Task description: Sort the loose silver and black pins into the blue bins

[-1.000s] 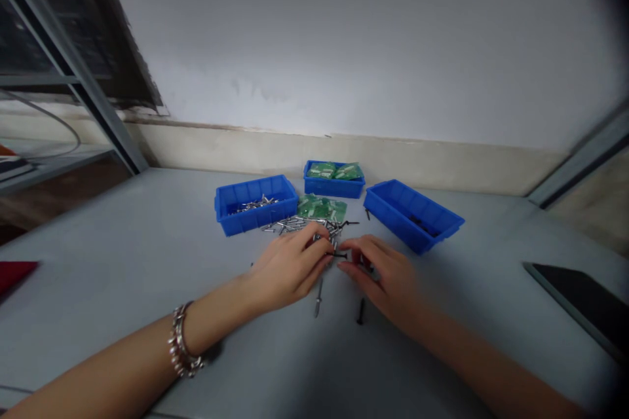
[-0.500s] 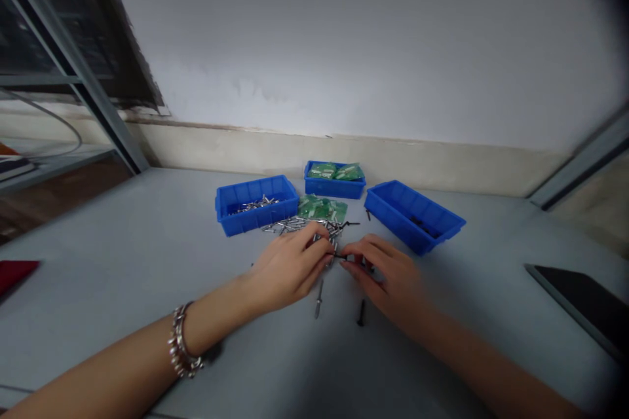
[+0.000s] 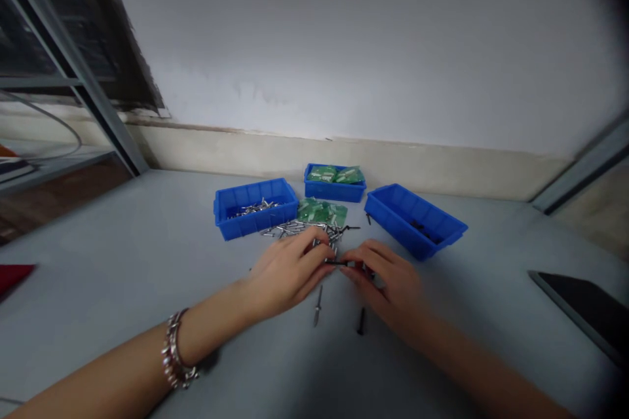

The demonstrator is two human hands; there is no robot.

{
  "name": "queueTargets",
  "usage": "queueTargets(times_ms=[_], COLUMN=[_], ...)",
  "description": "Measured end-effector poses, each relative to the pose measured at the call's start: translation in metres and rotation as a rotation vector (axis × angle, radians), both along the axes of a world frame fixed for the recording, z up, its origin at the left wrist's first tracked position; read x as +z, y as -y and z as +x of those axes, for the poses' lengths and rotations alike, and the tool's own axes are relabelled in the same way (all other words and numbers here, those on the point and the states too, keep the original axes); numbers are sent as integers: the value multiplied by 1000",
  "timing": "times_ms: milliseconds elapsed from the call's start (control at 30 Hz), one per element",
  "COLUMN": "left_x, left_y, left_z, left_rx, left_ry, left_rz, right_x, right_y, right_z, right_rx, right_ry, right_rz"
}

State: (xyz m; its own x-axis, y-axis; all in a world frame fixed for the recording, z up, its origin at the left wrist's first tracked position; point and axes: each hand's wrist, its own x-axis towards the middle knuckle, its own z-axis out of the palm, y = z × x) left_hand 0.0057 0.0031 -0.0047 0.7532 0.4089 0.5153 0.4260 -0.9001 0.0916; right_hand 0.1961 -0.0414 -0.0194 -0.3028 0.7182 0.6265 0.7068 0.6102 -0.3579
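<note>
A short black screw (image 3: 336,262) lies level between my two hands, just above the table. The thumb and fingers of my left hand (image 3: 289,268) are pinched at its left part. My right hand (image 3: 386,275) is closed on its right end, and other small dark pieces partly show under those fingers. Behind my left hand spreads a pile of silver rivet-like pins (image 3: 295,228), partly covered by the hand. One loose silver pin (image 3: 318,308) and another black screw (image 3: 362,321) lie on the table nearer to me.
Blue bins stand behind the hands: the left bin (image 3: 233,230) with silver pins, the middle bin (image 3: 334,192) with green packets, the right bin (image 3: 393,221) with dark screws. A green packet (image 3: 322,211) lies by the pile. A dark flat device (image 3: 580,308) rests at right, a red object (image 3: 14,277) at left.
More of the black screw shows now, sticking out in front of my left fingertips. Both hands stay nearly in place; the whole view has shifted slightly.
</note>
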Motion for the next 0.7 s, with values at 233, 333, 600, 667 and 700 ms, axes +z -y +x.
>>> queueTargets(times_ms=[233,333,600,667,700], left_x=[-2,-1,1,1,1], left_y=[-1,0,2,2,2], left_z=[0,0,0,-1,-1], left_rx=[-11,-18,-22,-18,-18], left_ry=[11,17,17,15,14], left_rz=[28,32,-7,-17,-21], right_x=[0,0,3,3,3], right_y=[1,1,4,4,4], right_z=[0,0,-2,-2,-2], right_rx=[1,6,-24,-23,-19], right_ry=[-24,-27,-12,-5,1], right_rz=[-15,-9,-38,-22,-16])
